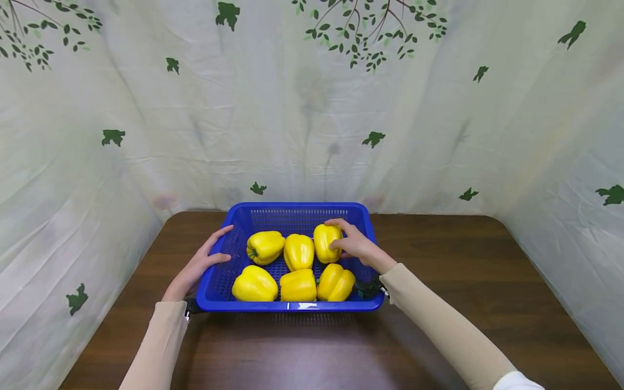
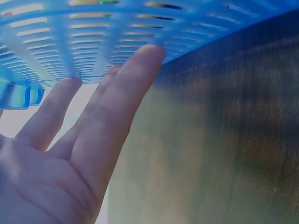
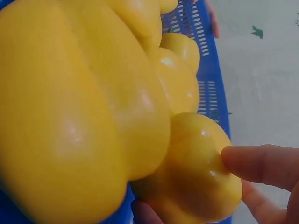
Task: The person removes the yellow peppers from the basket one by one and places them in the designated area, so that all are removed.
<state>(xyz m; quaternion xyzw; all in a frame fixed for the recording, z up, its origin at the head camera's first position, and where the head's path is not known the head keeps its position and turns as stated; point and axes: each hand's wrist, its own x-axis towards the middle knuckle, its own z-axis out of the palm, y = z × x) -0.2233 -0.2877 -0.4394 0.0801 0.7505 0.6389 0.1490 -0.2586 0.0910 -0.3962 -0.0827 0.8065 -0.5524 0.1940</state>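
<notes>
A blue plastic basket (image 1: 287,306) with slotted walls sits on the table, and several yellow bell peppers lie in it in two rows. My left hand (image 1: 195,266) holds the basket's left side, its thumb over the rim. In the left wrist view, its fingers (image 2: 105,116) reach up against the outside of the slotted wall (image 2: 88,46). At the back right of the basket, my right hand (image 1: 359,246) grips a yellow bell pepper (image 1: 325,242) between thumb and fingers. The right wrist view shows this pepper (image 3: 196,163) beside the others, with fingertips on both its sides.
Close around the held one are the back middle pepper (image 1: 299,251) and the front right pepper (image 1: 336,283). The brown wooden table (image 1: 453,271) extends to both sides and in front. A pale curtain (image 1: 292,108) with leaf prints hangs right behind its back edge.
</notes>
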